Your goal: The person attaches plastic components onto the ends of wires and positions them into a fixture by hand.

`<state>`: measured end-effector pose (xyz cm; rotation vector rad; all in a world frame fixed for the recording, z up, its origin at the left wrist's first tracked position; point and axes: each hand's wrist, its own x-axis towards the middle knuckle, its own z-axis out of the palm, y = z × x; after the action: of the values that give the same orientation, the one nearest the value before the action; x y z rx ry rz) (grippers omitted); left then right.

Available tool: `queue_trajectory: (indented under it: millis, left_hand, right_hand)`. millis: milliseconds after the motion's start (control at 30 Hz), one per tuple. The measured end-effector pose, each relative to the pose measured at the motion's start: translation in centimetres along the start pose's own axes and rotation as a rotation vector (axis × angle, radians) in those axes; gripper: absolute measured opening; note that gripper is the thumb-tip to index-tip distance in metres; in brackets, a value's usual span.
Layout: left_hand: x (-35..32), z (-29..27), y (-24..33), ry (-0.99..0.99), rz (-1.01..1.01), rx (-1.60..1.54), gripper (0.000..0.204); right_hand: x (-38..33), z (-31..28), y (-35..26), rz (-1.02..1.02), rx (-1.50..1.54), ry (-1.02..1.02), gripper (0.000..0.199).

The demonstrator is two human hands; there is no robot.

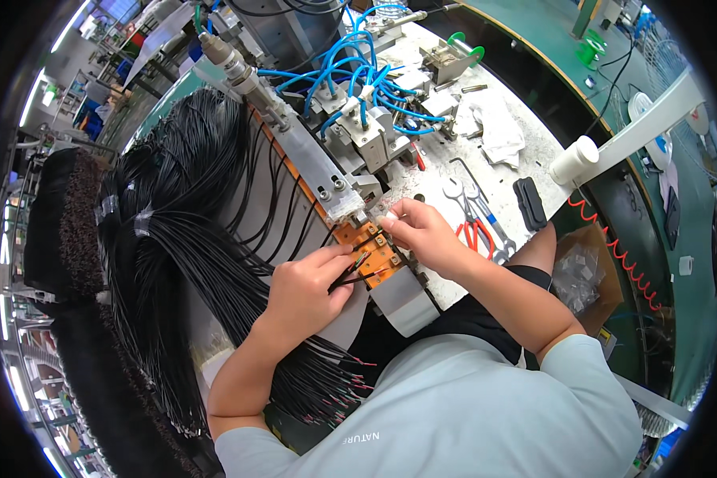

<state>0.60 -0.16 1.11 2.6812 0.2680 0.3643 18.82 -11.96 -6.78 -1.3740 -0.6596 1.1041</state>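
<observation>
- The black wires (357,279) lie at the orange block (380,261), by both hands; a wire could slip out of its slot if the fingers let it go slack or push it in crooked.
- The thin coloured ends could bend or get mixed up, I judge, because several sit close together between the fingertips.
- The large black bundle (231,239) lies loosely just left of the forearm; a snag on that arm could tug the wires out of line.
- Fingers so near the metal bar (295,151) could get pinched if that machine part moved.
- The left hand (309,288) is half curled, with a narrow gap between thumb and fingers. Wires come out at this gap, beside the block; how firmly they are held I cannot tell.
- The right hand (419,233) has thumb and forefinger pinched nearly together over the block's upper end. Whether something small sits between them cannot be made out.
- Pliers (476,231) lie on the white surface (526,99), under the right forearm's outer side.
</observation>
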Motion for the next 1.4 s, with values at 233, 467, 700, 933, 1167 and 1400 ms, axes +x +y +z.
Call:
queue_trajectory:
  millis: [233, 467, 700, 933, 1167, 1400]
  left_hand:
    - [0.1, 0.1, 0.4, 0.075, -0.045, 0.048, 0.025]
    - [-0.2, 0.6, -0.7, 0.083, 0.062, 0.311, 0.028]
    - [0.2, 0.5, -0.4, 0.096, 0.084, 0.307, 0.026]
    - [0.3, 0.9, -0.9, 0.122, 0.114, 0.287, 0.027]
    - [0.6, -0.2, -1.3, 0.182, 0.123, 0.001, 0.02]
    - [0.2, -0.4, -0.5, -0.051, -0.398, -0.799, 0.015]
  right_hand:
    - [-1.1, 0.6, -0.5, -0.2, -0.243, 0.128, 0.021]
    - [-1.1, 0.6, -1.3, -0.19, -0.36, 0.155, 0.022]
    - [-0.8, 0.2, -1.3, -0.075, -0.33, 0.098, 0.019]
    - [-0.5, 0.4, -0.2, -0.062, -0.285, 0.126, 0.019]
    - [-2.0, 0.3, -0.5, -0.083, -0.082, 0.204, 0.015]
    - [-4.6, 2.7, -2.7, -0.884, -0.833, 0.212, 0.013]
